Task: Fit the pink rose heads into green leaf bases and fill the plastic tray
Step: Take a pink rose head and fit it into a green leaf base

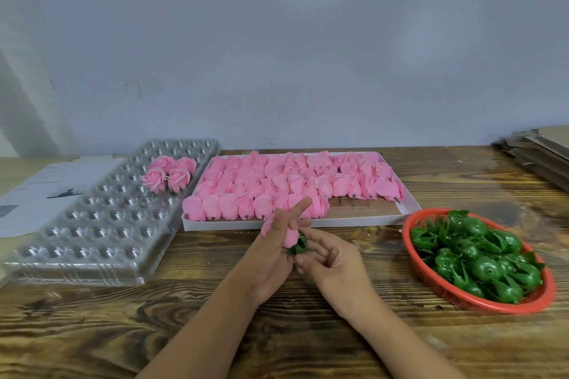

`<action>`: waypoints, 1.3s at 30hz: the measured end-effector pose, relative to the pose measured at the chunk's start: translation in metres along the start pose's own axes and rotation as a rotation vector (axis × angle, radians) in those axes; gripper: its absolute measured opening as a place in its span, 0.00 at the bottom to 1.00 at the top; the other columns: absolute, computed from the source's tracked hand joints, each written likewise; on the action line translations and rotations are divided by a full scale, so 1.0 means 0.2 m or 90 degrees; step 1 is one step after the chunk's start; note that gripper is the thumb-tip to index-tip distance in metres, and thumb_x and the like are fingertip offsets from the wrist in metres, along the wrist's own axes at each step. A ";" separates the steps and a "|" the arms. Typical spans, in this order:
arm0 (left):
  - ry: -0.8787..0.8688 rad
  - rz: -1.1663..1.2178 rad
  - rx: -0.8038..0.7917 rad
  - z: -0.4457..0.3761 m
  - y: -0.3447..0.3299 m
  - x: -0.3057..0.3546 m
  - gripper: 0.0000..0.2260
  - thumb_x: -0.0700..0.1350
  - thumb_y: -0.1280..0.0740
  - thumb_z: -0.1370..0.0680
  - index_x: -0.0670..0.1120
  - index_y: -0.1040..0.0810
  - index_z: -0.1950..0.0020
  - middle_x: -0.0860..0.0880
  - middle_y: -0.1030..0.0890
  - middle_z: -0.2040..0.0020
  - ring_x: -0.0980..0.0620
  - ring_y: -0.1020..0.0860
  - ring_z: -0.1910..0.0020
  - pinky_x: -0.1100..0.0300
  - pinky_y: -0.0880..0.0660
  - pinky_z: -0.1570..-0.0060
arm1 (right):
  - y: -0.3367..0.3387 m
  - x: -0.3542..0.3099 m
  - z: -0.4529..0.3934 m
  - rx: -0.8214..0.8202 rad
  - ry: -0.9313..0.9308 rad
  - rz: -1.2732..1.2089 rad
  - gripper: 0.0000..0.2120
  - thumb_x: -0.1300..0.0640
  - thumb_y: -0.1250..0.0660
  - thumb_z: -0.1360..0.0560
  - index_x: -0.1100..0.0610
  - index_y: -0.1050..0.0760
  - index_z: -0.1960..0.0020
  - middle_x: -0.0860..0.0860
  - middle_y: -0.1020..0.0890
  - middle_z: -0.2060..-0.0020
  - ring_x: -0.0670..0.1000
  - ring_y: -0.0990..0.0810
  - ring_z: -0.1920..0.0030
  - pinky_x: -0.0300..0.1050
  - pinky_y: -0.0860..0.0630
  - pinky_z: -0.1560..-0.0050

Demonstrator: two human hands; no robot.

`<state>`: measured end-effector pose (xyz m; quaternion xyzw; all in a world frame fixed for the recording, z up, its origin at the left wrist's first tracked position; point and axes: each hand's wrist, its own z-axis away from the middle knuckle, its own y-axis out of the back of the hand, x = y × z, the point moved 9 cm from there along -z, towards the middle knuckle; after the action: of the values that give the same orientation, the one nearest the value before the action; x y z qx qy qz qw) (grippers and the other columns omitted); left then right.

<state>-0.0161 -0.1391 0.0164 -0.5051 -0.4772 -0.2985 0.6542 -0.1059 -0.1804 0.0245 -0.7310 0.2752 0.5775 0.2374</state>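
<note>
Wooden table | left hand half-hides rose head | grip unclear

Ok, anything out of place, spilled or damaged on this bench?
Nothing stands out. The finished roses sit in the clear plastic tray, the loose rose heads lie in the white box, and the leaf bases stay inside the red basket. Both hands, left hand and right hand, hold one rose.

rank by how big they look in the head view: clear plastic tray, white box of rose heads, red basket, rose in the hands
1. clear plastic tray and white box: similar spread, too close to rank
2. red basket
3. rose head held by the left hand and right hand
</note>
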 end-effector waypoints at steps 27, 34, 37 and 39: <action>-0.058 -0.087 0.005 0.00 0.01 0.06 0.35 0.76 0.31 0.36 0.51 0.23 0.41 0.67 0.23 0.34 0.66 0.28 0.31 0.63 0.23 0.41 | 0.02 -0.06 0.02 0.023 0.065 0.161 0.21 0.67 0.29 0.26 0.44 0.20 0.41 0.47 0.14 0.59 0.50 0.16 0.59 0.42 0.19 0.54; -0.052 -0.086 -0.013 0.00 -0.01 0.02 0.31 0.73 0.30 0.33 0.53 0.19 0.40 0.64 0.22 0.33 0.63 0.25 0.32 0.61 0.23 0.40 | 0.04 -0.03 0.01 0.033 0.045 0.115 0.21 0.69 0.30 0.25 0.50 0.20 0.37 0.51 0.14 0.57 0.55 0.16 0.54 0.55 0.19 0.46; -0.044 -0.054 -0.019 0.00 0.00 0.01 0.29 0.70 0.30 0.29 0.48 0.25 0.41 0.61 0.20 0.34 0.61 0.23 0.33 0.59 0.22 0.41 | 0.04 -0.02 0.01 0.021 0.012 0.085 0.22 0.69 0.31 0.24 0.51 0.22 0.35 0.51 0.14 0.56 0.53 0.16 0.52 0.58 0.19 0.44; -0.035 -0.033 -0.021 0.00 -0.01 0.01 0.29 0.70 0.30 0.29 0.48 0.23 0.41 0.61 0.20 0.34 0.61 0.23 0.34 0.58 0.21 0.42 | 0.02 -0.02 0.01 0.000 0.010 0.094 0.22 0.68 0.31 0.24 0.49 0.23 0.34 0.49 0.16 0.58 0.47 0.18 0.56 0.53 0.18 0.47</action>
<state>-0.0164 -0.1390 0.0196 -0.5115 -0.5030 -0.3091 0.6243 -0.1102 -0.1810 0.0285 -0.7129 0.3304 0.5878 0.1924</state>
